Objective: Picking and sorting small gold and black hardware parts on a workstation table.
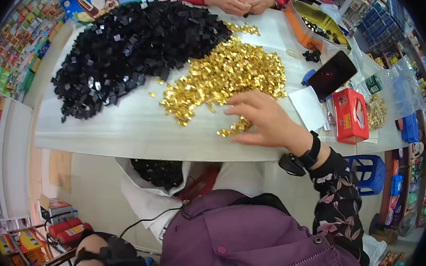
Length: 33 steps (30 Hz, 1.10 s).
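My right hand [266, 119] reaches over the near edge of a heap of small shiny gold pieces [233, 69] on the white table [172, 142]. Its fingers are apart, thumb separate, with a few loose gold pieces [230, 131] beside and under it. I see nothing held in it. To the left of the gold heap spreads a larger pile of small black square-edged pieces [129, 51]. Low at the left, part of my left hand or wrist [91, 247] shows beside a black strapped device, well away from the table top; its fingers are not discernible.
Across the table are another person's hands [240, 4]. To the right stand an orange-and-gold tin [309, 28], a propped phone [333, 75], a white paper [306, 108] and a red box [349, 116]. Below the table edge sits a white sack [139, 182] of dark pieces; a blue stool [370, 173] stands right.
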Available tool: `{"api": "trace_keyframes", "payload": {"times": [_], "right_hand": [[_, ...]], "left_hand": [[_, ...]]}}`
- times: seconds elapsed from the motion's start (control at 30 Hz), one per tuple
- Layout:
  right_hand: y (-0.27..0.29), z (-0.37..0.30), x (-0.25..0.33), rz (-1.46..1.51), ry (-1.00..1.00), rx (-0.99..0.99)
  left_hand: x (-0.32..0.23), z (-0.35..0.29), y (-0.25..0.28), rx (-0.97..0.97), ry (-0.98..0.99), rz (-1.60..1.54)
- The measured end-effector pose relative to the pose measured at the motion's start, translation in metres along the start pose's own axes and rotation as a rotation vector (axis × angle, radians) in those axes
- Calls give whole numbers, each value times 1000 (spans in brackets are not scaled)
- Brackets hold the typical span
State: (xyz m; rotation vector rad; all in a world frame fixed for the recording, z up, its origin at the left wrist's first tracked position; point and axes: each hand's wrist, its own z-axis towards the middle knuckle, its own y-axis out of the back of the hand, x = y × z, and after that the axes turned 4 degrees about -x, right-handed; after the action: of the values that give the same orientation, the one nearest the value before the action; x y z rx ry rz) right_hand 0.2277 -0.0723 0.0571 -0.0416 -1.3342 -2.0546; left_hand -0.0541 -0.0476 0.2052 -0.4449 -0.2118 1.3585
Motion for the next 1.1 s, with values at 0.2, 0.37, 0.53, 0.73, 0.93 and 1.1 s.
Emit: {"api": "trace_keyframes", "payload": {"times": [0.2,0.37,0.53,0.73,0.93,1.1], "right_hand": [[-31,16,3,-73,164,115],[-59,42,-5,-65,202,31],[-78,72,-29,-63,89,-47],[-60,74,-26,58,-157,-98],[-47,61,-5,80,-231,95],[-52,54,0,-2,-187,105]], "left_hand": [[-16,-13,58,-68,320,-275],[74,-53,64,638,819,299],[138,-97,65,1048,943,566],[191,-121,59,1346,545,844],[207,-129,38,1637,489,973],[197,-120,25,1703,485,1005]]}}
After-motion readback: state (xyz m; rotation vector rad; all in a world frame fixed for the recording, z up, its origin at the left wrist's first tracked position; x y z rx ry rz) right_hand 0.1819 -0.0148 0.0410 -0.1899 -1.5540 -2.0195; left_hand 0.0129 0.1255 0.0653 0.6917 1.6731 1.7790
